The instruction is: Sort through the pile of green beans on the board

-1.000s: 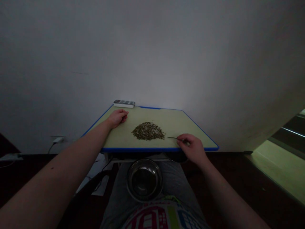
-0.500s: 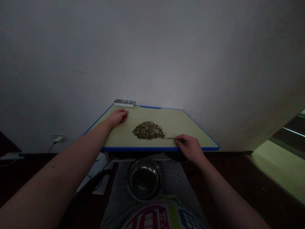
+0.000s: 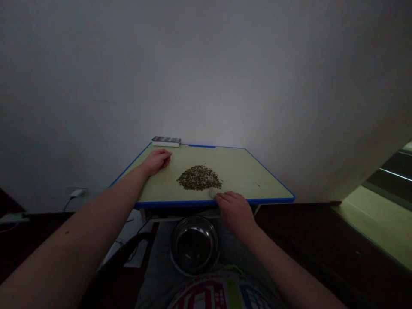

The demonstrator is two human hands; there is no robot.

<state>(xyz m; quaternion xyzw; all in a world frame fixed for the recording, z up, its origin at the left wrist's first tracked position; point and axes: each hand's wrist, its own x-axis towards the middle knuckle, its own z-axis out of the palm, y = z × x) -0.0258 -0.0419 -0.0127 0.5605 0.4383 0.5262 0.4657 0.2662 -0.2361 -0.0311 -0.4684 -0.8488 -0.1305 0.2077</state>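
Note:
My left hand point(image 3: 158, 161) rests on the left of the cream tabletop point(image 3: 222, 155), its fingers curled closed, with nothing visible in them. My right hand point(image 3: 234, 210) is at the table's front edge, closed around a small, thin, pale piece with a rounded edge point(image 3: 212, 192). That piece touches or nearly touches the near right side of a heap of small brown-green grains or seeds point(image 3: 198, 177) with paler bits among them. The heap lies mid-table, between my hands. Below the table edge, a shiny steel bowl point(image 3: 210, 227) sits on my lap.
A flat white box with a dark patterned top point(image 3: 166, 142) lies at the back left corner. Blue edging point(image 3: 180, 204) borders the table. One tiny dark bit point(image 3: 258, 185) lies at the right. Behind is a wall point(image 3: 199, 77) with a plugged-in charger point(image 3: 76, 193) low left.
My right hand has moved left and nearer to me, bringing the thin piece from beside the heap to its near edge. The piece now shows its pale face. My left hand stays put.

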